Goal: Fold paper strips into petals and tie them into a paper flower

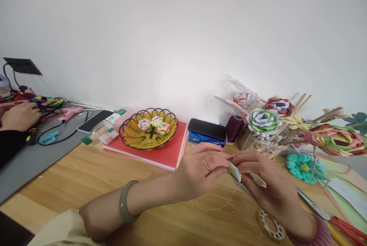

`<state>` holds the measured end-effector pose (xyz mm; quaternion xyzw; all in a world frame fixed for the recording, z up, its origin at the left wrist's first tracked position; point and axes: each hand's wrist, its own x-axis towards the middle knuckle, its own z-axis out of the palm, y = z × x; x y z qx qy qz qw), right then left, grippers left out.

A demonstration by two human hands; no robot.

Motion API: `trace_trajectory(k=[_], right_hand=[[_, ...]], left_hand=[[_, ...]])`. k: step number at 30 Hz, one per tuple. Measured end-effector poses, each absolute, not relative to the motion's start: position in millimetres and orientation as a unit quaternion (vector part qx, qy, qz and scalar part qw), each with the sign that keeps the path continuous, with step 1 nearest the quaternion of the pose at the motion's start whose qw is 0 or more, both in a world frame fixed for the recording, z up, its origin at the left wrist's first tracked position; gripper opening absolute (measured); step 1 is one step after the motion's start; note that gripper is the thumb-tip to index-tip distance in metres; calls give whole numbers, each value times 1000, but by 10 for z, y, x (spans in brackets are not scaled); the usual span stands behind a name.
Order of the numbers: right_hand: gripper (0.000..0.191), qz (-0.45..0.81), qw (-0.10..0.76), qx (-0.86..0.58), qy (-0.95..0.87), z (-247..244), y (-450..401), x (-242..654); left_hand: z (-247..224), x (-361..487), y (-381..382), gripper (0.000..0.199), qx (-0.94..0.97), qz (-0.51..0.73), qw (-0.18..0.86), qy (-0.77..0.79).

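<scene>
Between my two hands is a small folded paper piece (235, 171), yellow with white edges. My left hand (200, 169), with a ring on one finger and a green bangle on the wrist, pinches its left side. Fingers of my right hand (265, 185) are closed on its right side, and part of the paper is hidden behind them. A thin pale thread (215, 209) curves on the wooden table (160, 219) below the hands. Under my right wrist lies a roll of tape (271, 225).
A yellow basket (134, 137) holding paper flowers stands on red paper (172, 150). A phone (206, 128) rests on a blue pack. Paper flowers (263, 120) and red-handled scissors (321, 211) are right. Another person's hand (23, 116) is far left, near a pink glue gun (69, 113).
</scene>
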<state>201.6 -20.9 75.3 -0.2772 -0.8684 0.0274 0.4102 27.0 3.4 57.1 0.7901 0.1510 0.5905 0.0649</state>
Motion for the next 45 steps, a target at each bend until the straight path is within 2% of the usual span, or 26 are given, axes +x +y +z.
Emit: trace_trajectory(k=[9, 17, 25, 28, 31, 34, 36, 38, 40, 45], right_hand=[[21, 35, 405, -286, -867, 754, -201, 2009], [20, 37, 399, -297, -867, 747, -180, 2016], [18, 50, 399, -287, -869, 762, -180, 2010], [16, 74, 390, -286, -872, 773, -191, 2013], [13, 134, 378, -301, -865, 789, -213, 2014], [7, 225, 357, -360, -832, 803, -226, 2002], [11, 294, 353, -403, -791, 805, -220, 1988], [16, 366, 367, -423, -743, 801, -207, 1973], [18, 432, 382, -419, -701, 797, -195, 1961], [17, 526, 394, -400, -639, 795, -198, 1930]], left_hand=[[552, 264, 65, 8, 798, 580, 74, 144], [619, 221, 60, 2, 811, 551, 92, 172], [645, 182, 99, 6, 829, 541, 32, 139], [664, 174, 110, 9, 840, 530, 48, 109], [696, 169, 93, 7, 838, 504, 156, 140], [735, 162, 83, 11, 784, 435, 370, 242], [758, 156, 100, 18, 720, 368, 518, 279], [773, 147, 130, 20, 663, 323, 616, 277], [780, 137, 161, 20, 639, 311, 651, 268], [767, 115, 200, 18, 660, 277, 642, 274]])
